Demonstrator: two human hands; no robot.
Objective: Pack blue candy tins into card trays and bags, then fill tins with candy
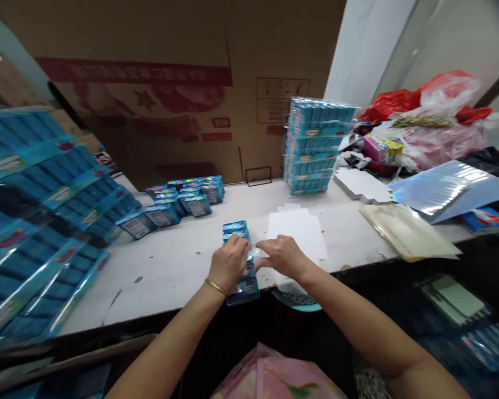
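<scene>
- Row of blue boxes (243, 292): at the near edge of the table (170, 271).
- Left hand (228, 261): fingers drawn together over the row — cannot tell whether they grip anything.
- Right hand (283, 256): at the row's 3 o'clock, thumb and forefinger parted.
- White card (297, 230): 2 o'clock from the row; wrapped stack (311, 147), 1 o'clock.

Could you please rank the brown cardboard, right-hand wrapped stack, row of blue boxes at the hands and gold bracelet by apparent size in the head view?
1. Brown cardboard
2. Right-hand wrapped stack
3. Row of blue boxes, partly hidden
4. Gold bracelet
</scene>
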